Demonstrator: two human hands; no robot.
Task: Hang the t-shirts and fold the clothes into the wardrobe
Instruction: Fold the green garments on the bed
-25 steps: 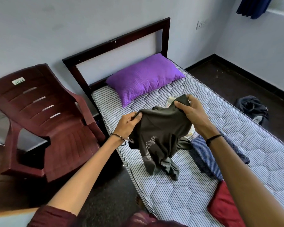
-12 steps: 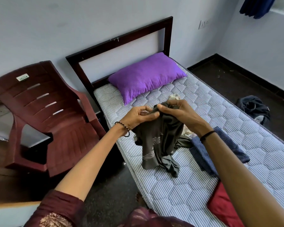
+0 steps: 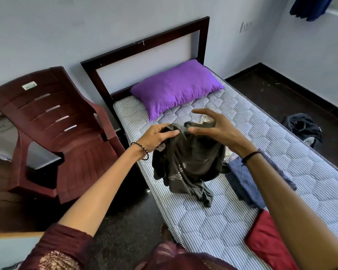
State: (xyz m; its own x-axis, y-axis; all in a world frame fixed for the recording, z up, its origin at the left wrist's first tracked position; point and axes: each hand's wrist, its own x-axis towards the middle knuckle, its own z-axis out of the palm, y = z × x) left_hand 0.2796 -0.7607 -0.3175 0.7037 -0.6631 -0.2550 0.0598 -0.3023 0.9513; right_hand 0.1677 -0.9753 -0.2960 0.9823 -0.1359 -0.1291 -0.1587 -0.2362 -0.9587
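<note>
Home bedroom: 1 bed (image 3: 242, 191) w/ purple pillow (image 3: 176, 86), plastic chair (image 3: 53, 129), clothes strewn.

The t-shirt (image 3: 187, 162) is dark olive-grey with a pale striped print. The mattress (image 3: 281, 152) under it is white with thin dark stripes, quilted in hexagons. On the mattress lie a purple, finely dotted pillow (image 3: 176, 88), a navy, finely patterned garment (image 3: 242, 182) and a red cloth (image 3: 265, 242). Beside the mattress stands a maroon plastic chair (image 3: 66, 133).

A purple pillow (image 3: 176, 86) is laid at the head of a striped quilted mattress (image 3: 271, 137), against a dark wooden headboard (image 3: 164, 38); a maroon plastic chair (image 3: 66, 133) is set beside it.
</note>
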